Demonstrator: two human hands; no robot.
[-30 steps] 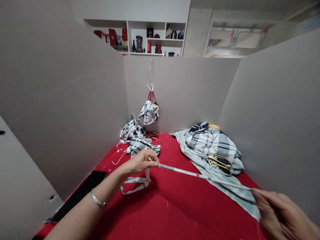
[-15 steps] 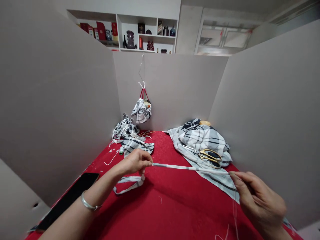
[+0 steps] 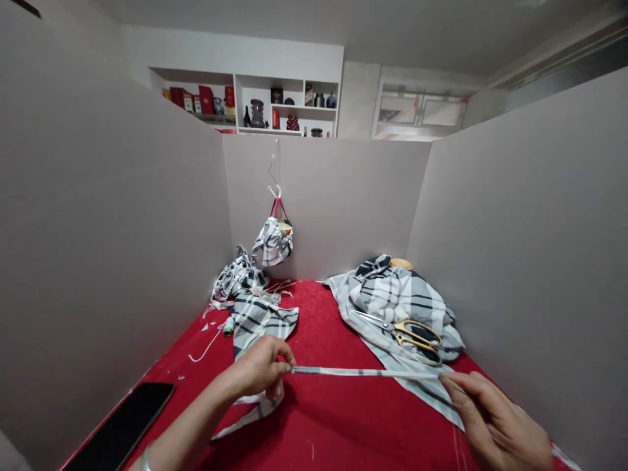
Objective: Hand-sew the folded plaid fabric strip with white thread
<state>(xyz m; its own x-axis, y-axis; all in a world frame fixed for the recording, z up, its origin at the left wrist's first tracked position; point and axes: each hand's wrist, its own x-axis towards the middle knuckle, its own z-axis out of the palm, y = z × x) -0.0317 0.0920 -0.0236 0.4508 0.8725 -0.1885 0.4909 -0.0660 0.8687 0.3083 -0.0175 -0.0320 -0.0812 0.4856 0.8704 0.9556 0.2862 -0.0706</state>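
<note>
A narrow white and grey fabric strip (image 3: 363,372) is stretched nearly level above the red cloth (image 3: 333,425). My left hand (image 3: 265,366) pinches its left end, and a loose length of the strip hangs below that hand onto the cloth. At the other end, my right hand (image 3: 495,415) grips the strip between thumb and fingers. Gold-handled scissors (image 3: 409,333) lie on a heap of plaid fabric (image 3: 407,294), beyond my right hand. Cut plaid pieces (image 3: 260,320) lie just past my left hand.
A black phone (image 3: 127,422) rests at the left edge. A green thread spool (image 3: 228,326) sits near plaid scraps (image 3: 240,275). A plaid bag (image 3: 273,242) hangs from a hook on the back panel (image 3: 343,209). Grey panels stand on both sides.
The view has tilted up, so the surroundings appear lower. Both hands still hold the strip taut, which looks more level than before.
</note>
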